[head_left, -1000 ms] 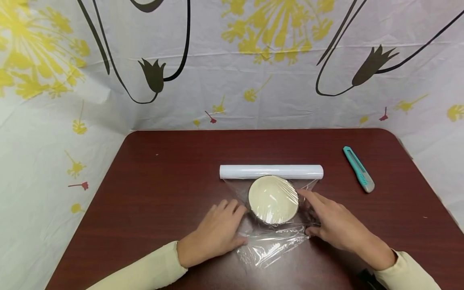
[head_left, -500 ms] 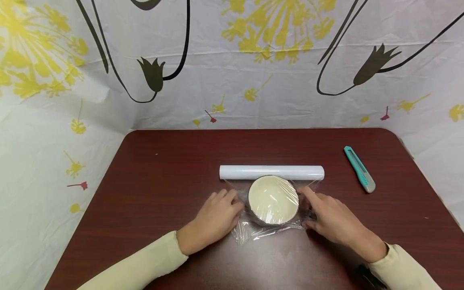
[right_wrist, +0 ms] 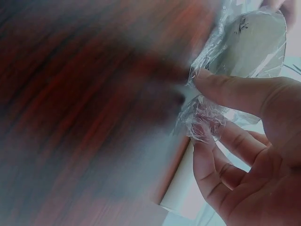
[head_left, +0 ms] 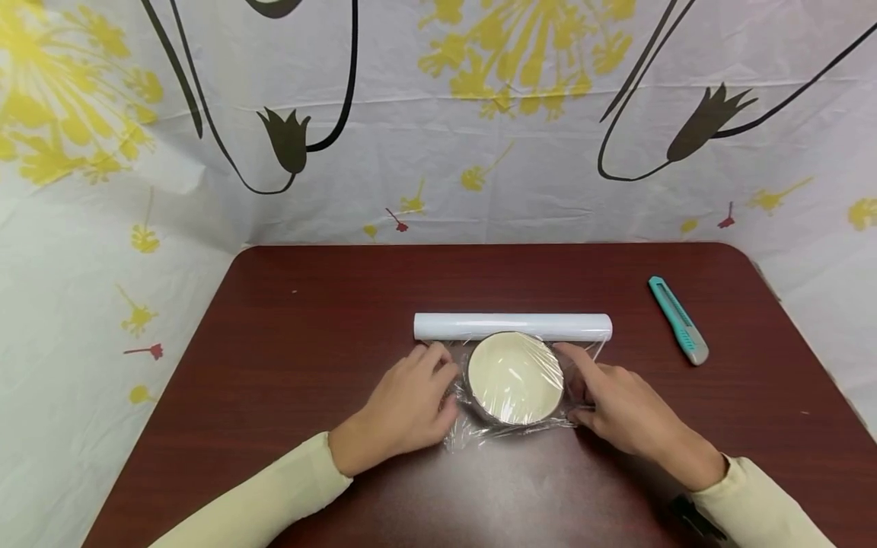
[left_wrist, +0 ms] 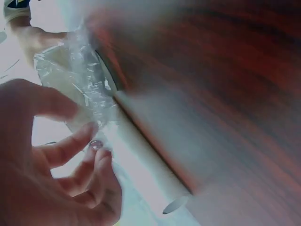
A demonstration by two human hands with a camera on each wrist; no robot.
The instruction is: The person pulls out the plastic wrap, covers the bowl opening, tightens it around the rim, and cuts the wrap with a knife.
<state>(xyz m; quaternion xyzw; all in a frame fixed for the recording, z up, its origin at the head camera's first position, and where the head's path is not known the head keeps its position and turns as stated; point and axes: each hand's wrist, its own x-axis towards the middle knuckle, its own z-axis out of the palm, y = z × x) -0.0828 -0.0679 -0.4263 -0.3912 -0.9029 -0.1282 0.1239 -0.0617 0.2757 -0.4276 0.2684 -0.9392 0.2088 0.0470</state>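
Observation:
A round bowl with a cream inside (head_left: 515,378) sits at mid-table under clear cling film (head_left: 460,432), which is crumpled round its sides. My left hand (head_left: 404,403) is at the bowl's left, fingers bent and thumb apart from them, fingertips at the film's edge. In the left wrist view, its fingers (left_wrist: 66,150) reach to the film beside the roll. On the bowl's right, my right hand (head_left: 626,411) holds bunched film between thumb and fingers, as the right wrist view shows at the gathered film (right_wrist: 204,117). The white film roll (head_left: 512,326) lies just behind the bowl.
A teal and grey utility knife (head_left: 678,320) lies at the back right of the dark red-brown table (head_left: 329,304). A patterned cloth (head_left: 438,152) hangs behind the table's far edge.
The loose film in front of the bowl has been drawn in against it. My left hand moved away from the front edge, towards the roll; my right hand shifted slightly left.

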